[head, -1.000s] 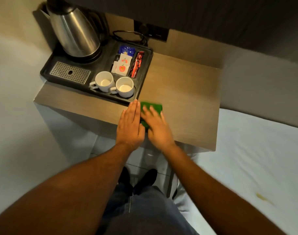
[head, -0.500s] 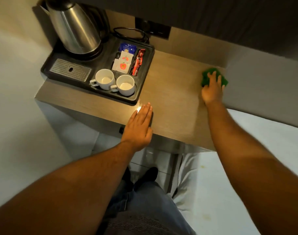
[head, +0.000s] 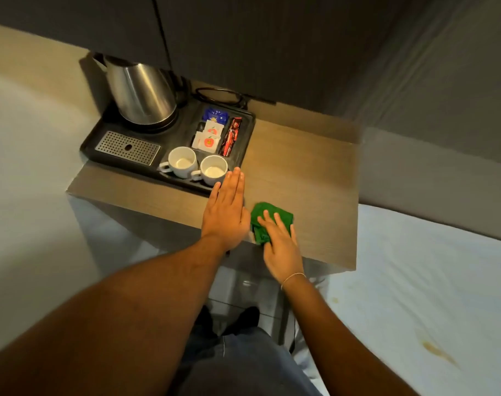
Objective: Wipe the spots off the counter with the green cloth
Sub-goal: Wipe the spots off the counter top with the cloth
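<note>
A crumpled green cloth (head: pixel 267 217) lies near the front edge of the wooden counter (head: pixel 306 172). My right hand (head: pixel 280 247) presses flat on the cloth, fingers spread over it, covering its near part. My left hand (head: pixel 226 214) rests flat on the counter just left of the cloth, fingers together, holding nothing, with its fingertips at the corner of the black tray. I can make out no spots on the wood.
The black tray (head: pixel 245 155) fills the counter's left half, carrying a steel kettle (head: pixel 140 92), two white cups (head: pixel 197 165) and sachets (head: pixel 212 132). A dark cabinet overhangs the back. A white bed (head: pixel 432 281) lies on the right.
My right hand swept the cloth from the counter's far right corner back to the front edge beside my left hand. The left hand slid slightly forward toward the tray.
</note>
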The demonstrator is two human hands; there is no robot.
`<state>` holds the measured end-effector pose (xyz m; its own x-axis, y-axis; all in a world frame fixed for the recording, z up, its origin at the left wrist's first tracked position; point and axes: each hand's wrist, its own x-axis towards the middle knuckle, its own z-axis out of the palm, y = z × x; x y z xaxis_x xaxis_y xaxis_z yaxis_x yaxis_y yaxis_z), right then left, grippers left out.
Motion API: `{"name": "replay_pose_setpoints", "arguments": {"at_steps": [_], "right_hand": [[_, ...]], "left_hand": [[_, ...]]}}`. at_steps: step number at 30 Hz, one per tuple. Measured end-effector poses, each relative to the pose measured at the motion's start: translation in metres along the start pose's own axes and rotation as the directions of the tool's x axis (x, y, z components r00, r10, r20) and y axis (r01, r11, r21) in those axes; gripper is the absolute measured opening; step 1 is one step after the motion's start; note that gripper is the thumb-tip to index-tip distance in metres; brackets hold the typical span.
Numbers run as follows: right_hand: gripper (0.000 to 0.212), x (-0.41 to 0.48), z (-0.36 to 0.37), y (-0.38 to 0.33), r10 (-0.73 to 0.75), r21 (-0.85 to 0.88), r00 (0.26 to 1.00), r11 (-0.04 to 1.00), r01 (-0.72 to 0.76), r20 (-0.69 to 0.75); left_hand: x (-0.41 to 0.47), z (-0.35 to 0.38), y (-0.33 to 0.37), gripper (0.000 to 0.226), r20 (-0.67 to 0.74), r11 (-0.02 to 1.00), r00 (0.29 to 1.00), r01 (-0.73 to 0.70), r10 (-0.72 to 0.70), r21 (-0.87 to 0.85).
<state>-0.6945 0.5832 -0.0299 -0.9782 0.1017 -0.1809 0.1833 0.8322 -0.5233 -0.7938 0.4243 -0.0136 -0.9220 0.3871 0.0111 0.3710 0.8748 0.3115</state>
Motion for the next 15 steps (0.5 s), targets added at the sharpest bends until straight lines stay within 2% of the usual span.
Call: {"name": "replay_pose_setpoints", "arguments": {"at_steps": [3, 7, 13, 15], "right_hand": [[0.069, 0.008, -0.022, -0.013, 0.079, 0.045, 0.997, 0.996, -0.078, -0.017], [0.061, 0.036, -0.061, -0.040, 0.143, 0.081, 0.986, 0.987, -0.137, -0.085], [0.053, 0.045, -0.080, -0.074, 0.103, 0.044, 0.983, 0.994, -0.098, -0.151], [0.054, 0.044, -0.071, -0.099, 0.010, 0.061, 0.987, 0.998, -0.001, -0.158]], "left_hand": [[-0.005, 0.000, 0.000, 0.081, 0.054, 1.000, 0.998, -0.013, 0.013, -0.008], [-0.013, -0.011, -0.002, 0.077, 0.032, 0.998, 0.997, -0.063, 0.063, 0.004], [-0.016, -0.043, -0.015, 0.075, -0.009, 0.999, 0.999, -0.035, 0.036, 0.030], [-0.029, -0.061, -0.033, 0.074, -0.055, 1.000, 0.998, 0.007, -0.006, 0.026]]}}
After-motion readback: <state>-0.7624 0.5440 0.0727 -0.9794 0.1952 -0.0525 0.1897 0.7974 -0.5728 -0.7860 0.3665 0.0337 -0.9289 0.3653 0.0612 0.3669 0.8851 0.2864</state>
